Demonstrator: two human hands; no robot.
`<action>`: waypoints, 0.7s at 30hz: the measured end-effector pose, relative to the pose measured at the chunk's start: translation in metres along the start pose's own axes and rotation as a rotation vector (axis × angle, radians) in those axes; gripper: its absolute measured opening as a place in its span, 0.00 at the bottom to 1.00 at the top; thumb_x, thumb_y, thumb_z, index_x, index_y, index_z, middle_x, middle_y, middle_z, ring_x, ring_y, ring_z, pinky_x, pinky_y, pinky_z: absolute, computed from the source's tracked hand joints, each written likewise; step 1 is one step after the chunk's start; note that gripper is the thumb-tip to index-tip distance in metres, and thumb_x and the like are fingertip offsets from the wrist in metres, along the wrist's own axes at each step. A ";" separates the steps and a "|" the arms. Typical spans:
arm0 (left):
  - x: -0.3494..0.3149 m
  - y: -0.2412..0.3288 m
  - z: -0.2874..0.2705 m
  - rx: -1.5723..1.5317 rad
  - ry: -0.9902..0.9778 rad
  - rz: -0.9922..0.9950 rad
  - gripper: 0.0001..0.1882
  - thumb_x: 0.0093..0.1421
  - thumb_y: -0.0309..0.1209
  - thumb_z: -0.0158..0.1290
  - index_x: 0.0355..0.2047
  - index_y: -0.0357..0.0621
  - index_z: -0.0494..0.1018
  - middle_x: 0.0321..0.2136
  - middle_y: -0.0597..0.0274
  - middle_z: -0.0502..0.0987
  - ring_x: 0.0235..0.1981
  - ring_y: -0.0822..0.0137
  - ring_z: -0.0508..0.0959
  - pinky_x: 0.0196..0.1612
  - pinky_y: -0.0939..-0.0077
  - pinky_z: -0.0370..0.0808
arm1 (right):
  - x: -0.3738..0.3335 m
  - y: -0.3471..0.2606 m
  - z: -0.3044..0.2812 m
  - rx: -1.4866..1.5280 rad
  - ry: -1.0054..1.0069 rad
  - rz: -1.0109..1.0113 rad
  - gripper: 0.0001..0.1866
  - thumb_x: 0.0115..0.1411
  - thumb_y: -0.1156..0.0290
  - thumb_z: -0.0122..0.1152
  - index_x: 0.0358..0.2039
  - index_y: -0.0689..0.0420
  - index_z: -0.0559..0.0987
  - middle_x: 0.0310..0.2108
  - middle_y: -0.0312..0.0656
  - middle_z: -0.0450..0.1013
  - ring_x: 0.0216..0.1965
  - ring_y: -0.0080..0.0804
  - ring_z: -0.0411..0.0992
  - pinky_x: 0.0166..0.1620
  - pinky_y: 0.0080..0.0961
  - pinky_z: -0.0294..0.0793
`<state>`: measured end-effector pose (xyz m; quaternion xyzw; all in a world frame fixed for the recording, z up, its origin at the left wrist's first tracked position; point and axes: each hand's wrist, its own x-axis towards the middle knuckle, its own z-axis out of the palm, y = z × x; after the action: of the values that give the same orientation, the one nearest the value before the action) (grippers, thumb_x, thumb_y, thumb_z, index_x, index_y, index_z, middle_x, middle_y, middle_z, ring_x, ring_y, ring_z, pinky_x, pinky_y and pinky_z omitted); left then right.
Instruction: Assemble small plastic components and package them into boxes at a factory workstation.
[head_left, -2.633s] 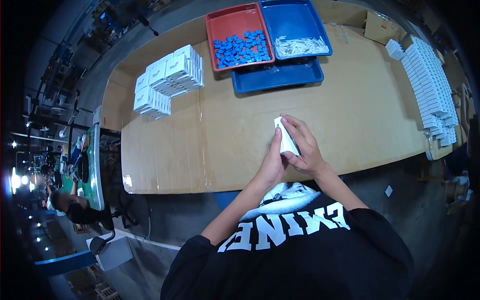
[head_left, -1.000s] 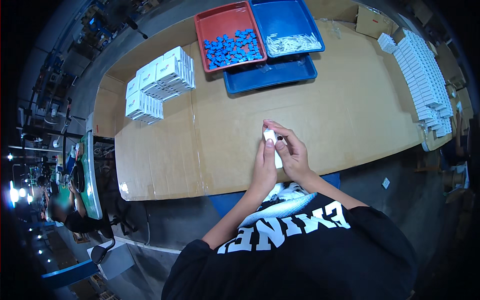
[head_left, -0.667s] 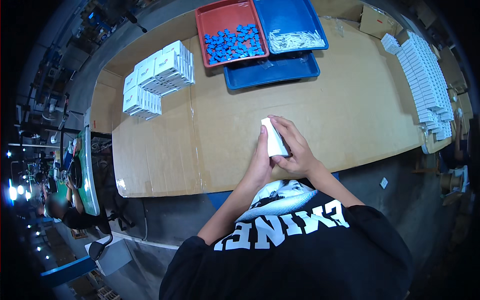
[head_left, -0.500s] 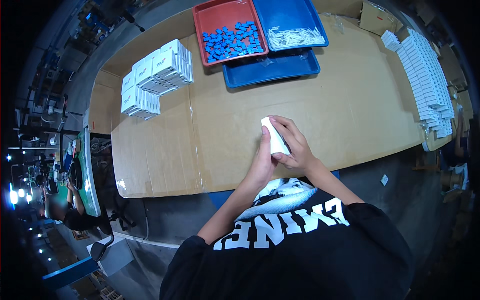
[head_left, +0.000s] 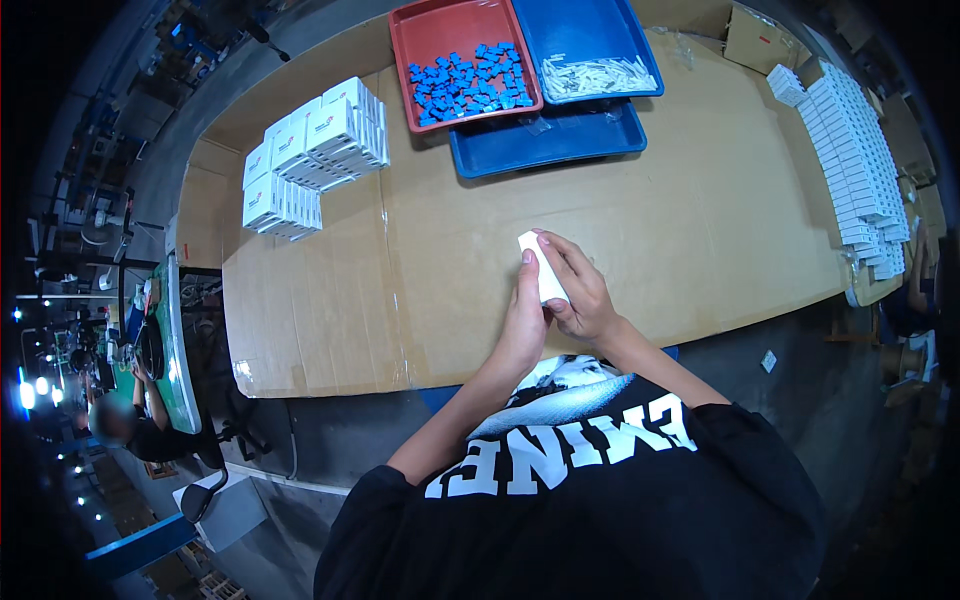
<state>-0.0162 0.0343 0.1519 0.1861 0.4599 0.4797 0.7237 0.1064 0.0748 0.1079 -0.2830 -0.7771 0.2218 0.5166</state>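
Note:
Between my two hands is a small white box [head_left: 543, 270], held above the cardboard-covered table [head_left: 460, 300] close to its near edge. My left hand [head_left: 523, 308] grips the box from the left, its thumb lying along the side. From the right, my right hand [head_left: 583, 295] wraps its fingers over the box's other side. Both hands are closed on it, and their fingers hide part of the box and its underside.
White boxes [head_left: 310, 150] stand stacked at the left; many smaller ones [head_left: 850, 150] line the right edge. At the back, a red tray [head_left: 450, 30] holds blue parts, a blue tray [head_left: 570, 30] white slim pieces, above another blue tray [head_left: 550, 150]. A person [head_left: 150, 430] works far left.
My hands and the white box have shifted very slightly left. The box has turned a little, and its lower end shows less.

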 end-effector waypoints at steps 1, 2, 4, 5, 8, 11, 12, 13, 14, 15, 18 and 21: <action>0.000 0.001 0.000 0.000 0.009 -0.004 0.40 0.73 0.64 0.37 0.70 0.45 0.57 0.60 0.58 0.70 0.62 0.65 0.70 0.65 0.67 0.67 | 0.000 0.001 0.001 0.004 -0.002 0.000 0.40 0.73 0.44 0.48 0.62 0.74 0.71 0.59 0.69 0.68 0.56 0.63 0.75 0.54 0.42 0.79; 0.001 0.001 0.001 -0.001 0.007 -0.006 0.40 0.73 0.64 0.37 0.70 0.45 0.57 0.60 0.58 0.70 0.62 0.65 0.70 0.65 0.67 0.67 | 0.000 0.001 0.001 0.008 -0.005 0.000 0.39 0.73 0.44 0.48 0.63 0.74 0.70 0.59 0.69 0.68 0.56 0.63 0.74 0.55 0.43 0.79; 0.002 0.002 0.001 -0.003 -0.010 0.004 0.40 0.73 0.64 0.37 0.70 0.45 0.57 0.60 0.58 0.69 0.62 0.66 0.70 0.66 0.67 0.66 | -0.001 0.001 0.001 0.002 -0.003 0.002 0.39 0.73 0.45 0.47 0.63 0.74 0.70 0.59 0.69 0.68 0.56 0.63 0.74 0.55 0.43 0.78; 0.002 0.003 0.001 -0.003 -0.011 0.005 0.40 0.73 0.64 0.37 0.70 0.45 0.57 0.60 0.58 0.69 0.62 0.66 0.70 0.66 0.67 0.66 | -0.001 0.002 0.002 -0.002 -0.001 0.002 0.39 0.74 0.45 0.47 0.63 0.74 0.70 0.59 0.69 0.68 0.57 0.63 0.74 0.55 0.43 0.78; 0.001 0.004 0.001 -0.001 0.000 -0.009 0.39 0.74 0.63 0.37 0.70 0.45 0.57 0.60 0.59 0.70 0.62 0.67 0.70 0.65 0.68 0.66 | -0.001 0.001 0.004 0.002 0.006 0.006 0.39 0.74 0.45 0.46 0.63 0.74 0.70 0.59 0.69 0.68 0.57 0.64 0.74 0.56 0.44 0.78; 0.003 0.001 -0.004 0.011 0.003 -0.029 0.39 0.74 0.63 0.37 0.70 0.46 0.57 0.59 0.60 0.70 0.60 0.68 0.71 0.65 0.68 0.67 | -0.004 0.002 0.006 0.001 0.005 0.019 0.39 0.74 0.45 0.45 0.62 0.75 0.70 0.59 0.70 0.68 0.57 0.64 0.74 0.56 0.44 0.77; 0.003 0.000 -0.004 0.010 0.007 -0.033 0.38 0.74 0.63 0.37 0.70 0.46 0.58 0.59 0.61 0.70 0.60 0.68 0.71 0.65 0.68 0.67 | -0.005 0.001 0.006 0.001 0.005 0.017 0.39 0.74 0.45 0.45 0.62 0.75 0.70 0.59 0.70 0.68 0.57 0.64 0.74 0.56 0.44 0.77; 0.003 0.000 -0.004 0.009 0.010 -0.038 0.38 0.74 0.63 0.37 0.70 0.46 0.58 0.58 0.61 0.70 0.59 0.68 0.71 0.65 0.68 0.67 | -0.006 0.000 0.006 0.005 0.006 0.028 0.39 0.75 0.45 0.44 0.62 0.75 0.70 0.59 0.70 0.69 0.56 0.64 0.74 0.56 0.44 0.78; 0.003 0.000 -0.005 0.008 0.010 -0.038 0.38 0.74 0.63 0.37 0.70 0.46 0.58 0.58 0.61 0.70 0.59 0.68 0.71 0.65 0.68 0.67 | -0.006 -0.001 0.007 0.009 0.008 0.039 0.39 0.75 0.45 0.44 0.62 0.74 0.70 0.59 0.70 0.69 0.56 0.64 0.74 0.56 0.43 0.78; 0.003 0.000 -0.005 0.005 0.006 -0.041 0.38 0.74 0.63 0.37 0.70 0.46 0.58 0.58 0.61 0.70 0.59 0.68 0.71 0.64 0.68 0.67 | -0.006 0.000 0.007 0.009 0.007 0.039 0.39 0.75 0.45 0.44 0.62 0.74 0.70 0.59 0.70 0.69 0.56 0.64 0.74 0.56 0.43 0.78; 0.002 0.000 -0.006 0.001 0.005 -0.045 0.38 0.74 0.62 0.38 0.70 0.46 0.58 0.58 0.61 0.70 0.59 0.68 0.71 0.64 0.68 0.67 | -0.009 0.001 0.010 0.002 0.016 0.040 0.38 0.75 0.45 0.43 0.62 0.75 0.70 0.59 0.69 0.69 0.56 0.64 0.74 0.56 0.43 0.78; 0.003 -0.003 -0.006 -0.009 0.017 -0.047 0.37 0.74 0.62 0.38 0.69 0.46 0.59 0.58 0.61 0.70 0.59 0.68 0.71 0.64 0.68 0.67 | -0.011 -0.001 0.011 0.004 0.026 0.050 0.38 0.76 0.46 0.42 0.62 0.75 0.71 0.59 0.69 0.69 0.56 0.64 0.75 0.56 0.42 0.78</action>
<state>-0.0194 0.0341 0.1452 0.1679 0.4682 0.4661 0.7316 0.0992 0.0662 0.0975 -0.3041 -0.7626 0.2324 0.5215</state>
